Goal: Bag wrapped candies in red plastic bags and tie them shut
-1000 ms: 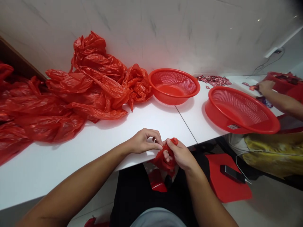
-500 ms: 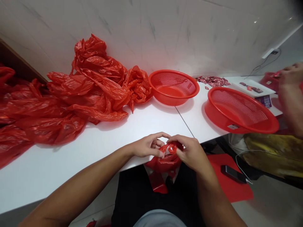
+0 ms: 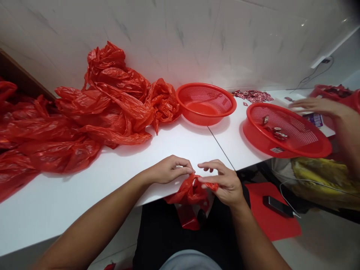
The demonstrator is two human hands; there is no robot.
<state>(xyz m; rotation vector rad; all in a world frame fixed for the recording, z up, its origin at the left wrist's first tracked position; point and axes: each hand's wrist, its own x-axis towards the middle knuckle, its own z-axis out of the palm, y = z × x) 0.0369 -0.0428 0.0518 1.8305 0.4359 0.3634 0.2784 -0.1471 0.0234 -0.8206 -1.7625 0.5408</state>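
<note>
A bunched red plastic bag (image 3: 185,191) sits at the table's front edge, above my lap. My left hand (image 3: 168,170) pinches its upper edge between thumb and fingertips. On the other side, my right hand (image 3: 225,183) has its index finger lifted away, while a twisted strip of the same bag lies around its thumb and lower fingers. Part of that hold is hidden. Below the bag, a red and white piece with a dark oval spot (image 3: 201,215) rests on my lap; I cannot make out what it is.
Crumpled red bags (image 3: 112,108) cover the table's left. Two red plastic baskets (image 3: 206,88) stand on the right; the nearer basket (image 3: 284,150) holds several small wrapped pieces (image 3: 278,134). A co-worker's hand (image 3: 317,105) reaches over. A phone (image 3: 278,206) lies on a red seat (image 3: 281,228).
My hands have moved slightly apart and the bag's gathered top has opened out between them. Small wrapped pieces now lie in the right basket, and the co-worker's hand has reached left.
</note>
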